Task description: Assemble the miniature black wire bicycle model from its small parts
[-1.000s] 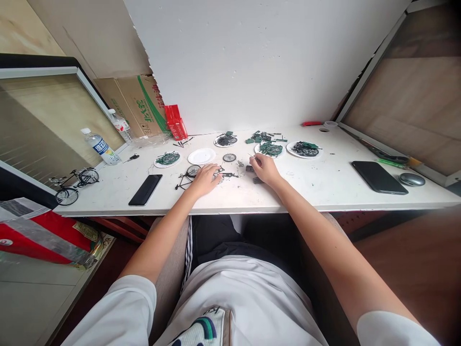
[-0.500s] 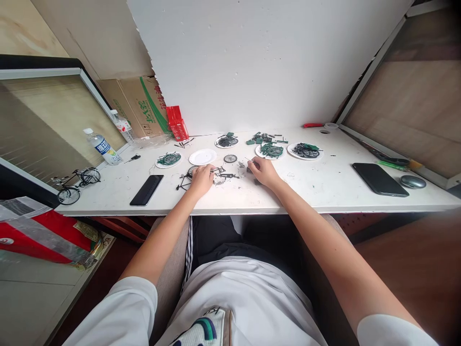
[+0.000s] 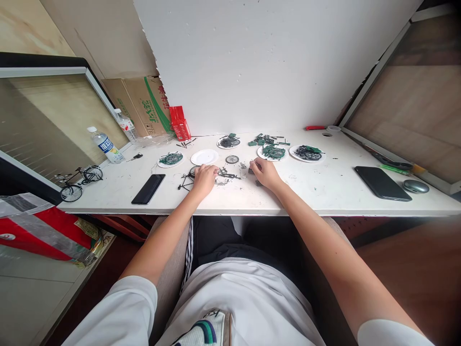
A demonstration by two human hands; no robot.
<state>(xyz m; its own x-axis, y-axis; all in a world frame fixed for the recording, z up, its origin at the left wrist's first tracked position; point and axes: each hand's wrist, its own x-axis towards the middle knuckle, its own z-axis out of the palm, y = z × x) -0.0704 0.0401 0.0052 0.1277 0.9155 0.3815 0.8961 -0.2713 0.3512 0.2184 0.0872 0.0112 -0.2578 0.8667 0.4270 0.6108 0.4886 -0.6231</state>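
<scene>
Half-built model bike [image 3: 186, 181] at counter [image 3: 324, 192] ctr, partly covered by L hand [image 3: 204, 177], palm down, grip not discernible, small dark part [image 3: 251, 169] pinched by R hand [image 3: 264, 172] at bike's 3 o'clock, loose wheel [image 3: 232, 159] at 12 o'clock btw hands.
</scene>
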